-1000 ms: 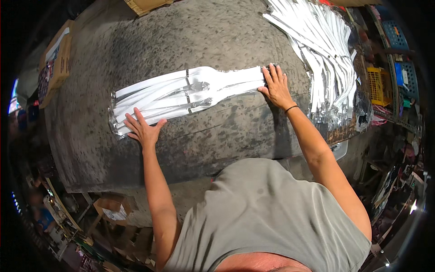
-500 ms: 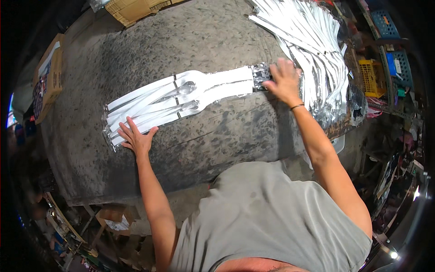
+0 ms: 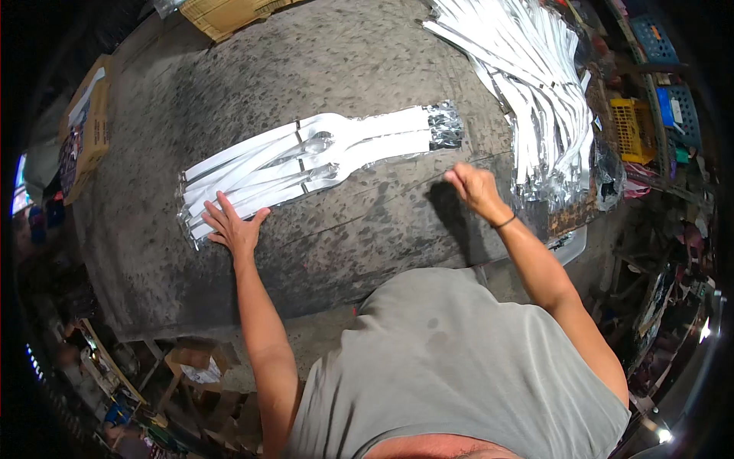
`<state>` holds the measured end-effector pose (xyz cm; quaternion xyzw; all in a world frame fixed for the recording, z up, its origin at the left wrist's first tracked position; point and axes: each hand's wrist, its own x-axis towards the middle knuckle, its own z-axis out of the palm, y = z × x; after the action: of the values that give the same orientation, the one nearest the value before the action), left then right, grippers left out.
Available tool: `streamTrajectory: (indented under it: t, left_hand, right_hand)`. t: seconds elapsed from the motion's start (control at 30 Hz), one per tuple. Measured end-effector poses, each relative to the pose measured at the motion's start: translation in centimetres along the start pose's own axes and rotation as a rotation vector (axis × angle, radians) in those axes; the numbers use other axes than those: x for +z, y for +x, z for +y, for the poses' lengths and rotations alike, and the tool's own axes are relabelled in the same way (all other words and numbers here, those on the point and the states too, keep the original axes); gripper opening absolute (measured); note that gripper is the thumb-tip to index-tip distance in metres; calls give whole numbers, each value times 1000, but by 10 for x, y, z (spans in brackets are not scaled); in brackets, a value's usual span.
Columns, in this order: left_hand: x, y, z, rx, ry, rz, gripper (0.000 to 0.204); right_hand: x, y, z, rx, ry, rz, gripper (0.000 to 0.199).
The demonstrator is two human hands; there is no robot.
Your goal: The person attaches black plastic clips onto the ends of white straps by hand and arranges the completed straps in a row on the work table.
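On the dark table lies a flat bundle of white straps (image 3: pixel 302 157) in clear plastic wrapping. Dark bands cross its middle, and its right end (image 3: pixel 445 126) is crinkled and shiny. My left hand (image 3: pixel 235 229) rests open on the lower left end of the straps, fingers spread. Raised over the table, below and right of the crinkled end, my right hand (image 3: pixel 478 190) is apart from the bundle. Its fingers are curled closed, nothing shows in them, and its shadow falls on the table.
A large heap of similar white straps (image 3: pixel 547 92) covers the table's far right. Cardboard boxes stand at the far edge (image 3: pixel 222 17) and the left edge (image 3: pixel 90 126). Beyond the right edge is a yellow plastic basket (image 3: pixel 633 130) on a rack.
My right hand has left the crinkled end of the bundle, come toward me and closed from spread fingers. My left hand stays on the straps.
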<state>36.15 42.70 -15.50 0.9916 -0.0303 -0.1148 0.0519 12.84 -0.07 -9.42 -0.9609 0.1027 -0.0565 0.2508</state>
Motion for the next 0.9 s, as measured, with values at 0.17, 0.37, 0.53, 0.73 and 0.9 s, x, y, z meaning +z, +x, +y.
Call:
streamTrajectory:
  t: [0.17,0.37,0.53,0.73,0.9]
  left_hand:
    - [12,-2,3,66,-22,167,131]
    - [13,-37,-12,-49,-123,178,107]
    - [17,-87,-48,-194,-36,132,85]
    - [7,-85,-65,-410,-100,-17,84]
    - [2,-48,-48,-225,-47,-8,82]
  right_hand:
    - [-3,-54,-25,110,279,-227,41]
    - [-16,-90,-29,176,275,-211,38]
    - [-23,-120,-10,309,270,-159,32]
    - [-28,-158,9,375,190,-132,32]
    - [-43,-189,1,487,146,-50,33]
